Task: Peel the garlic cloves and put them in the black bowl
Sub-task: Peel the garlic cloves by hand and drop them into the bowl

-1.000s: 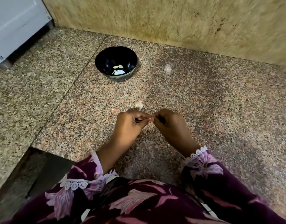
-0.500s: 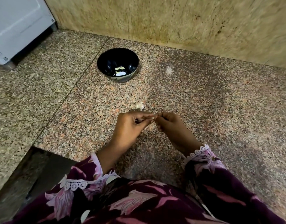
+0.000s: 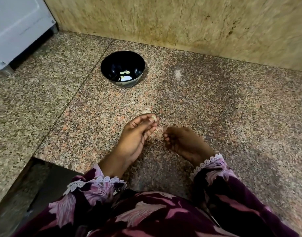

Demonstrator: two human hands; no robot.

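Our left hand (image 3: pixel 138 132) pinches the garlic clove (image 3: pixel 153 118) well in front of the black bowl (image 3: pixel 123 68); our right hand (image 3: pixel 182 141) pinches a skin strip (image 3: pixel 161 128). We should pull the skin away cleanly, gripping the clove firmly.

Dim, warm indoor light. A soft shadow spreads over the counter (image 3: pixel 215 103) on the right. Glare glints inside the bowl (image 3: pixel 112 65). The right hand (image 3: pixel 182 142) is motion-blurred; wide-angle distortion bends the edges.

Peeled cloves (image 3: pixel 125 72) lie in the bowl (image 3: pixel 109 63), behind both hands.
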